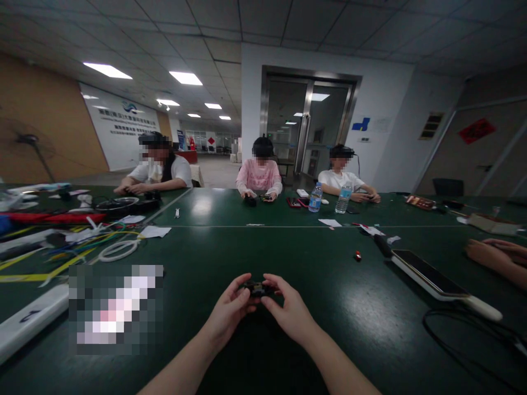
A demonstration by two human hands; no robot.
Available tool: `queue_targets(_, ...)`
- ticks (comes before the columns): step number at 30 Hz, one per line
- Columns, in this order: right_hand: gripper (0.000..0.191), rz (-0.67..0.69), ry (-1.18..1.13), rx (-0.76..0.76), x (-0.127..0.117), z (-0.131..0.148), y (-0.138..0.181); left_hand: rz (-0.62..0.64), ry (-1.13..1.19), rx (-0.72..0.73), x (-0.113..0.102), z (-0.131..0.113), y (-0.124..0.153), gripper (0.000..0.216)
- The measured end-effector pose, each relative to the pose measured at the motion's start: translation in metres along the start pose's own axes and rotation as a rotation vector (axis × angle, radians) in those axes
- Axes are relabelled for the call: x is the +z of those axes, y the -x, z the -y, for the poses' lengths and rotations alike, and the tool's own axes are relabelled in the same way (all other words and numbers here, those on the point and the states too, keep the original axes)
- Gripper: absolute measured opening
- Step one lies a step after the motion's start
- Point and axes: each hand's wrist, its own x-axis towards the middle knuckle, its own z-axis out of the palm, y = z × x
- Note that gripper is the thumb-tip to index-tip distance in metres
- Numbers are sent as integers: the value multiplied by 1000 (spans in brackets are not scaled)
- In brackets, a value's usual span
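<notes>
Both my hands meet above the dark green table [197,351], around a small dark object [258,289] with brownish or gold patches on it. Its kind is too small and dim to make out. My left hand [230,307] pinches its left side between thumb and fingers. On the other side, my right hand [288,304] grips it in the same way, thumb below and fingers above. The fingertips cover both ends of the object.
On the right lie a white-handled pan-like device [432,274] and a black cable [436,340]. A small red item [358,255] lies nearer. To the left are a white power strip [33,321] and a coiled white cable [119,249]. Two water bottles [315,198] stand ahead, near several seated people.
</notes>
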Motion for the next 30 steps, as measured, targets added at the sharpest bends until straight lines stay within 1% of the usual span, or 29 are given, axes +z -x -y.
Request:
queue_targets(7, 38, 21, -11, 72, -5, 3, -2, -6, -12, -5, 5, -5, 4, 43)
queue_targets(12, 42, 7, -25, 53, -5, 2, -2, 9, 1, 1, 5, -5, 5, 59)
queue_targets(15, 45, 13, -26, 41, -6, 2, -1, 31, -3, 5, 3, -4, 5, 63)
queue_targets(18, 47, 18, -29, 46, -6, 3, -1, 40, -21, 16, 0, -2, 4, 59)
queue_targets(22, 47, 15, -41, 46, -6, 1, -1, 41, -19, 14, -1, -1, 2, 44)
queue_targets(26, 49, -2, -43, 45, -4, -3, -2, -3, 22, -9, 1, -2, 1, 29)
queue_targets(28, 48, -11, -45, 47, -4, -4, -3, -20, 48, -16, 3, -3, 1, 26)
queue_targets(30, 46, -14, -47, 62, -4, -3, -3, -5, 62, -19, 4, -4, 2, 28)
